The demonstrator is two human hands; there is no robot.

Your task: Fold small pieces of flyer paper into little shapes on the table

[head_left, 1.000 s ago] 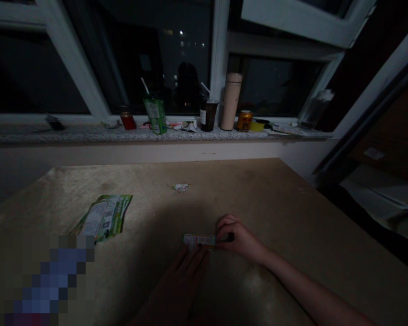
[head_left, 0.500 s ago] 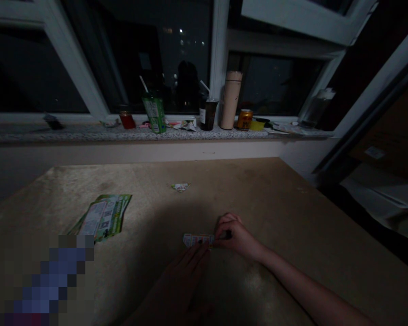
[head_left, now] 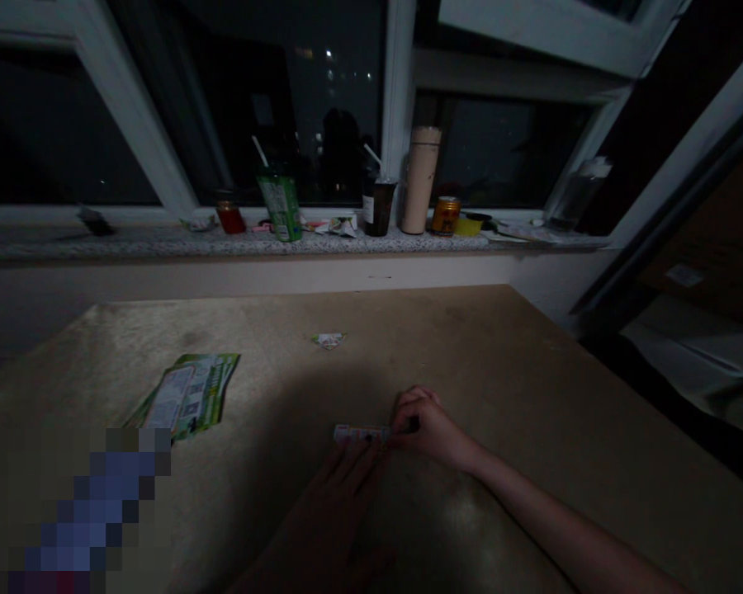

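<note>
A small printed paper slip (head_left: pixel 360 431) lies on the tan table (head_left: pixel 520 388) in front of me. My left hand (head_left: pixel 340 495) rests flat with its fingers stretched out, fingertips pressing the slip's near edge. My right hand (head_left: pixel 430 429) is curled, its fingers pinched on the slip's right end. Only a narrow strip of the slip shows between the two hands. The scene is dim and my left hand lies in shadow.
A stack of green printed leaflets (head_left: pixel 189 398) lies to the left, and a small folded paper piece (head_left: pixel 328 339) sits farther back. The stone windowsill (head_left: pixel 161 242) holds a green cup (head_left: pixel 280 206), a dark cup (head_left: pixel 378 206), a tall flask (head_left: pixel 418 180) and a can (head_left: pixel 446 216).
The slip shows narrower now than a second ago. My left fingertips have moved up over its near edge. My right hand has kept its pinch and barely shifted.
</note>
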